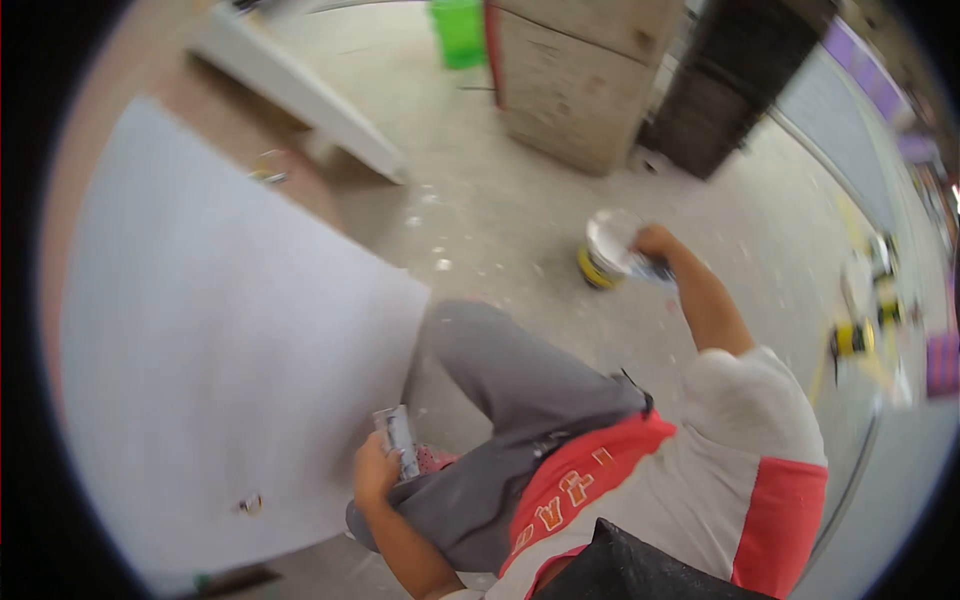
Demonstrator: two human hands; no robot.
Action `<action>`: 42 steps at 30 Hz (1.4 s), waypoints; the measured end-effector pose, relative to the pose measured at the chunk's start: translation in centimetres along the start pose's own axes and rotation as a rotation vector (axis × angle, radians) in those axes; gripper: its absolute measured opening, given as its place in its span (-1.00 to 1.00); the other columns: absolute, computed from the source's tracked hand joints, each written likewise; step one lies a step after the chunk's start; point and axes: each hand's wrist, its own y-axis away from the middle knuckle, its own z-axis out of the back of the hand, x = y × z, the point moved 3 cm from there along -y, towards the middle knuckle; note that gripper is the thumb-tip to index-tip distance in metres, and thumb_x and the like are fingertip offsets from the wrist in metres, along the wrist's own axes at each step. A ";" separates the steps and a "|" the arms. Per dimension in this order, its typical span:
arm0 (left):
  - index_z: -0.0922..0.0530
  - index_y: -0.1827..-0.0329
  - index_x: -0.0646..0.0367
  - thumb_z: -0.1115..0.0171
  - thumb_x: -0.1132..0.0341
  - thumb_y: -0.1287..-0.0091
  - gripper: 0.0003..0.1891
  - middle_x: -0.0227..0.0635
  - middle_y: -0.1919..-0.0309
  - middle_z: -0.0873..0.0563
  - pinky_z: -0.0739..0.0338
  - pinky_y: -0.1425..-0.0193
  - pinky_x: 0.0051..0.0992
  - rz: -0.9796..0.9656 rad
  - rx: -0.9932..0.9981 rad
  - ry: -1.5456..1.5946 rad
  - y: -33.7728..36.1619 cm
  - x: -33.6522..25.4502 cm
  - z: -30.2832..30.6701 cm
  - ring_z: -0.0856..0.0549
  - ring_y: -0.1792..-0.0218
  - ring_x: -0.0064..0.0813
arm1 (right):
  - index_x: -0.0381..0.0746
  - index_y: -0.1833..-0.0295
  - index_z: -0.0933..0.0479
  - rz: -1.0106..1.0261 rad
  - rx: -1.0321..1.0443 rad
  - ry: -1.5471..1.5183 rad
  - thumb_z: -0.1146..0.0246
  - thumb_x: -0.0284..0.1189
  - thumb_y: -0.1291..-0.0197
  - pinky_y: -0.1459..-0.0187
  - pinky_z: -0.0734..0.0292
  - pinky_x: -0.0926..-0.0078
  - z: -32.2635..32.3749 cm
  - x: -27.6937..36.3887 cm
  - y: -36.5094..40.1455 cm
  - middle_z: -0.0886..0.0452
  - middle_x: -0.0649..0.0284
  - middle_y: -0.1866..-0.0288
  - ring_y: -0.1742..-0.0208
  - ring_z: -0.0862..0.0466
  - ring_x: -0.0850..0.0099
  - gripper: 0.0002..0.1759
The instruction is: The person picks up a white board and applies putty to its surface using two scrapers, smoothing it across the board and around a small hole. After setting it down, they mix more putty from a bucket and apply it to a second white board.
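Observation:
My left hand is closed around a flat rectangular scraper blade with grey smears, held close to the edge of a large white panel. Above the bucket's rim my right hand is closed on a flat tool with a blue-grey part; motion blur leaves its exact kind unclear. The bucket, white with a yellow and black band, stands on the floor and has white material inside. My bent knee lies between both hands.
Short wires poke out of the white panel. A white beam lies beyond it. At the back stand a green bin, a worn beige cabinet and a dark cabinet. Yellow-black containers are on the right.

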 end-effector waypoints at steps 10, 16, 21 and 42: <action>-0.40 -0.20 0.39 -0.17 0.44 -0.34 -0.61 -0.15 -0.01 -0.61 -0.49 -0.08 -0.41 -0.303 -0.407 0.777 -4.7 -7.1 9.5 -0.60 0.02 -0.39 | -0.20 0.30 -0.52 -0.736 -0.072 -1.698 -0.04 0.19 -0.26 0.31 -0.67 0.16 -6.6 -10.6 17.0 -0.66 0.14 0.39 0.44 -0.70 0.29 -0.39; -0.48 0.05 0.27 -0.21 0.47 -0.31 -0.81 -0.37 0.21 -0.65 -0.51 0.15 -0.56 -0.645 0.138 1.102 -10.7 -32.0 4.7 -0.60 0.24 -0.61 | -0.17 0.18 -0.56 -0.754 0.158 -2.036 -0.11 0.00 -0.31 0.23 -0.65 0.29 -13.3 -7.1 27.3 -0.67 0.31 0.38 0.41 -0.69 0.36 -0.57; -0.44 -0.13 0.36 -0.23 0.48 -0.27 -0.63 -0.30 0.05 -0.62 -0.54 0.14 -0.51 -0.591 0.328 1.164 -18.3 -40.2 -11.9 -0.62 0.15 -0.52 | -0.43 -0.04 -0.50 -0.635 -0.019 -1.818 -0.30 -0.53 -0.15 0.12 -0.65 0.31 -11.5 -4.9 29.9 -0.65 0.11 0.14 0.11 -0.68 0.29 -0.66; -0.49 0.07 0.31 -0.27 0.36 -0.13 -0.67 0.15 0.16 -0.64 -0.48 -0.06 -0.12 -0.196 -0.139 0.960 -18.0 -36.0 -13.8 -0.61 0.04 0.10 | -0.35 0.10 -0.52 -0.220 -0.165 -1.339 -0.26 -0.32 -0.18 0.13 -0.55 0.29 1.8 -12.8 -2.8 -0.61 0.16 0.16 0.14 -0.61 0.31 -0.69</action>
